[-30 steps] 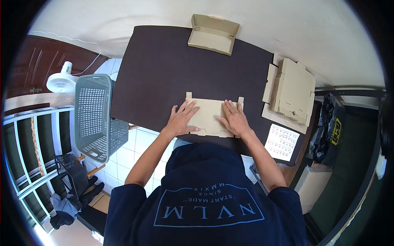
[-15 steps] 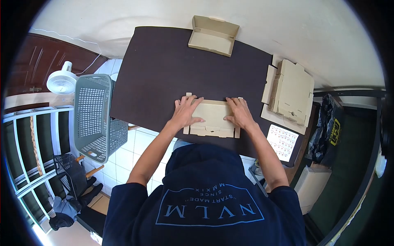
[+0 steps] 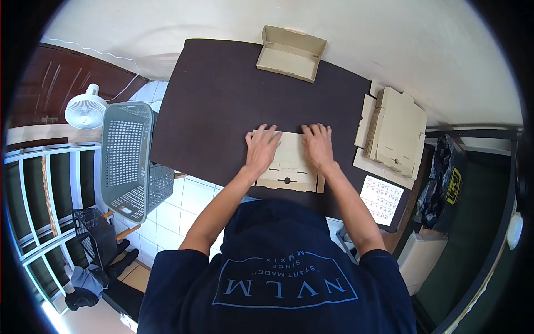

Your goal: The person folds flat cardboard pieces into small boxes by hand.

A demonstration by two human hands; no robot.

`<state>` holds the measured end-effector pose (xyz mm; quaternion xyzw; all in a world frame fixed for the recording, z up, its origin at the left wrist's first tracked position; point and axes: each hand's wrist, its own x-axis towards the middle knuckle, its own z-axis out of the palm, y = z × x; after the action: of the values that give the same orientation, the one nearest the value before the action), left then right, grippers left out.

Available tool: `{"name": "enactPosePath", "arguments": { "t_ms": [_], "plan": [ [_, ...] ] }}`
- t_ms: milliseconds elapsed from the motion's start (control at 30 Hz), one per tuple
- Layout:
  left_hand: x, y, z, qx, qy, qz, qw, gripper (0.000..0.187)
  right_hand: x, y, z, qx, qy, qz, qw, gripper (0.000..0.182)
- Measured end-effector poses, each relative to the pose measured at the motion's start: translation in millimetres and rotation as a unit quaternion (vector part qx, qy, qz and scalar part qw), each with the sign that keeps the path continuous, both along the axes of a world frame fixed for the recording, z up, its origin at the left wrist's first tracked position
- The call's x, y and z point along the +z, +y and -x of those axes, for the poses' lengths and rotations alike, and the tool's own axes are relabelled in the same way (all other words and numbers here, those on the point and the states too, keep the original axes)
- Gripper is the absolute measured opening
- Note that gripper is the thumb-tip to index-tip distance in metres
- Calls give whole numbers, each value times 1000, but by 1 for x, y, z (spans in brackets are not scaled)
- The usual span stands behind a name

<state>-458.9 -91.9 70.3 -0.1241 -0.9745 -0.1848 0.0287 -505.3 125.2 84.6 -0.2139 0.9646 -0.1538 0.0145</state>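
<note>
A partly folded cardboard piece (image 3: 289, 161) lies on the dark table at its near edge, with a dark round hole in its near flap. My left hand (image 3: 262, 149) rests on its left side, fingers spread over the far left corner. On the far right part of the same cardboard is my right hand (image 3: 318, 146), its fingers apart and pointing away from me. The far corners of the cardboard are partly hidden under both hands. Neither hand is wrapped round anything.
An open cardboard box (image 3: 292, 54) stands at the table's (image 3: 222, 89) far edge. Flat cardboard pieces (image 3: 397, 131) are stacked at the right, near a printed sheet (image 3: 381, 199). Left of the table are a grey basket (image 3: 127, 161) and a white fan (image 3: 86, 110).
Both hands have shifted slightly on the cardboard, and their fingers now lie over its far edge. The near flap with the round hole shows more fully. The view has tilted slightly.
</note>
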Motion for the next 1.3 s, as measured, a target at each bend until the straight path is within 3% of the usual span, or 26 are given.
{"name": "enactPosePath", "arguments": {
  "t_ms": [33, 100, 200, 267, 367, 533, 700, 767, 833, 900, 967, 1033, 1167, 1200, 1267, 1300],
  "plan": [
    [-7, 5, -6, 0, 10, 22, 1000, 42, 2, -8, -2, 14, 33, 12, 999, 34],
    [-13, 8, -10, -4, 21, 45, 999, 41, 1, -26, -16, 55, -19, -29, 998, 38],
    [-13, 10, -11, 16, -9, 59, 998, 42, -23, -43, -34, 35, -11, -56, 998, 43],
    [-12, 8, -12, 10, -1, 84, 996, 43, -20, -42, -41, 20, 61, -94, 994, 44],
    [-5, 7, -11, 20, 1, 85, 996, 45, -12, -20, -43, 12, 33, -33, 999, 46],
    [0, -2, -9, 38, -14, 92, 995, 50, -2, 12, -48, -24, -9, -98, 995, 49],
    [9, -6, -9, 52, -9, 82, 995, 55, 1, 29, -42, -49, -14, -68, 996, 49],
    [12, -12, -9, 111, -32, 6, 993, 56, 1, 38, -35, -97, -52, 22, 994, 47],
    [38, -16, -8, 134, 12, -29, 990, 51, 26, 42, -33, -123, -3, 68, 990, 45],
    [51, -20, -11, 237, -161, -156, 945, 45, 44, 42, -36, -225, -103, 117, 962, 45],
    [48, -22, -15, 234, -166, -143, 947, 43, 50, 35, -40, -233, -125, 87, 960, 45],
    [50, -17, -16, 261, -188, -227, 919, 41, 47, 30, -44, -283, -181, 150, 930, 47],
    [57, -12, -19, 275, -245, -264, 892, 38, 38, 25, -49, -324, -196, 204, 903, 47],
    [49, -12, -21, 282, -249, -311, 873, 38, 33, 27, -50, -323, -197, 203, 903, 47],
    [34, -16, -25, 289, -254, -357, 851, 38, 21, 35, -49, -390, -283, 265, 835, 38],
    [37, -16, -23, 314, -310, -419, 794, 38, 11, 40, -50, -390, -283, 265, 835, 38]
  ]
}}
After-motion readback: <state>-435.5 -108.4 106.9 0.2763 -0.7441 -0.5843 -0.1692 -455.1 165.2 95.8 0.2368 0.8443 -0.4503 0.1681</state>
